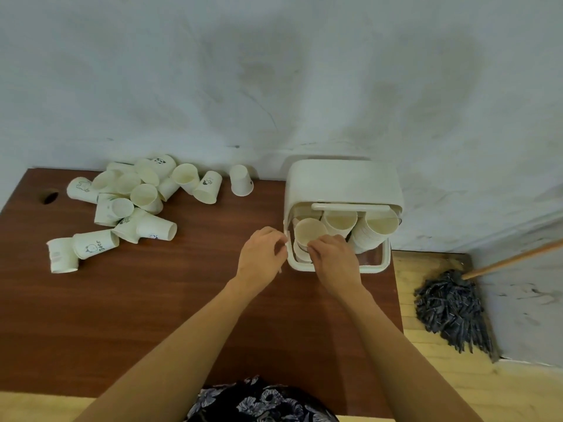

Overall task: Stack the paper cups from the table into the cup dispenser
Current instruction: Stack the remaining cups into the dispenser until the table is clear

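Table (182, 300) is red-brown wood w/ a round hole (50, 197) at 9 o'clock edge. Dispenser (342, 184), cream box w/ clear front, sits at table's 3 o'clock edge, against the wall (274, 71).

Inside dispenser: 3 cup stacks, mouths up toward the viewer. Left stack (309, 231) at 9 o'clock inside, mid stack (339, 222) at 12, right stack (377, 231) at 3, tallest-looking & tilted.

R hand (332, 254) is inside the dispenser opening, fingers curled round the left stack just under its rim. L hand (262, 254) is just beside dispenser's left wall, at 9 o'clock of it, fingers bent & pinched toward the wall; can't tell if it grips the wall or anything else. Hands are near each other, not touching.

Loose cups (137, 193) lie in a heap at table's 10 o'clock, mostly on their sides, some w/ cartoon prints. One w/ "Bear" print (96, 243) lies at heap's 7 o'clock. Single cup (241, 180) stands mouth down at 12 o'clock, betw. heap & dispenser.

Mop (451, 309) lies on wood floor (426, 385) at 4 o'clock, off the table.
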{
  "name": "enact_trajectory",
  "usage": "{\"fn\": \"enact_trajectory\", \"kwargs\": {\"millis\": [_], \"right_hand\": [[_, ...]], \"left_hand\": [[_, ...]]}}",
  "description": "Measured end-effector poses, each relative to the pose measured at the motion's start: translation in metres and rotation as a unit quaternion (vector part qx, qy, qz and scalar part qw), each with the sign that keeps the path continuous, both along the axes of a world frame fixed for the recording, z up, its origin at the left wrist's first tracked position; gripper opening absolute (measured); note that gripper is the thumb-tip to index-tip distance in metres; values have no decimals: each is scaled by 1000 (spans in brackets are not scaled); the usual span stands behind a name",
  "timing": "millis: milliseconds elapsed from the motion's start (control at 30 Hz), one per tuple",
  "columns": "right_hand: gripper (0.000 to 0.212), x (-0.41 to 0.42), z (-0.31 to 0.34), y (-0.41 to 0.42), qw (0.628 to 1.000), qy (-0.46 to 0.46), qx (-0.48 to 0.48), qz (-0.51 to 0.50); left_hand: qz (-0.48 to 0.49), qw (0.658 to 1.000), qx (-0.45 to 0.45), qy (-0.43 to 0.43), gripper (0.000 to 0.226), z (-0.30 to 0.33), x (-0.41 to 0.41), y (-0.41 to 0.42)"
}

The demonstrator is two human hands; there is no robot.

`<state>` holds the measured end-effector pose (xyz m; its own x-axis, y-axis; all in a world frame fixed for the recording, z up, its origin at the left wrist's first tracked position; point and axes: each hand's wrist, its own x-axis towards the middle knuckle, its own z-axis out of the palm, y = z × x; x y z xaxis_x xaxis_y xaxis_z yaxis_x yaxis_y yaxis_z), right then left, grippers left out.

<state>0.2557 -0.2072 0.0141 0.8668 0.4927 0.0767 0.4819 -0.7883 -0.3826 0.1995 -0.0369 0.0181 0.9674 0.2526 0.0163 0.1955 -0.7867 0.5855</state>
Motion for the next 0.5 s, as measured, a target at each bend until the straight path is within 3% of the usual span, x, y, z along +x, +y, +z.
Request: {"fn": "enact_trajectory", "kwargs": {"millis": [200,367,500], "right_hand": [[25,-6,-12,10,995,66,-77,-19],[18,-22,9,33,996,0,46,-70],[22,-33,17,79,992,70,98,-43]], "left_hand": [[-9,1000,-3,4,13,2,-14,22],[22,999,1,27,13,2,-35,57],[68,995,0,76,12,-1,-54,99]]}}
